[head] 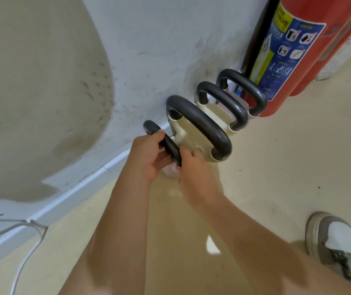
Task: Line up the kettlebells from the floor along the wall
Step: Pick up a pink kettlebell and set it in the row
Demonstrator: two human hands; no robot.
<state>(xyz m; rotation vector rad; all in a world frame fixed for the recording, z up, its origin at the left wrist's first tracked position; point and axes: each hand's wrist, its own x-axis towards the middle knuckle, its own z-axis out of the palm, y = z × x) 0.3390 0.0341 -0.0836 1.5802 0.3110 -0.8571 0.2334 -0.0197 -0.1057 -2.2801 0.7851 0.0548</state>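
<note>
Both hands wrapped on the dark grey curved metal handle (166, 143) of the nearest cream-bodied kettlebell (171, 170), at the near left end of the row. Left hand (149, 155) curled round the handle from the wall side, fingers closed under the bar; right hand (193, 167) closed on the near end of the same handle, thumb over the top. Body mostly hidden beneath the hands; cannot tell whether resting on the glossy beige floor (276, 167) or just lifted.

Three more cream kettlebells with dark grey loop handles already standing along the scuffed white wall (149, 50): a large one (200, 128) just beside the held one, a middle one (223, 105) beyond it, and a far one (242, 88) close against the red cylindrical fire extinguisher (293, 56).

Best done, as a judgement: set down gently, base flat, handle turned parallel to the other three, body close to the pale skirting board (80, 182) and just beside the large neighbour without knocking it. Fingers kept clear of the gap between handles. White cable (27, 252) to the near left left undisturbed; grey and white trainer (338, 241) well apart, near right.

No containers in view, so nothing held inside anything.
</note>
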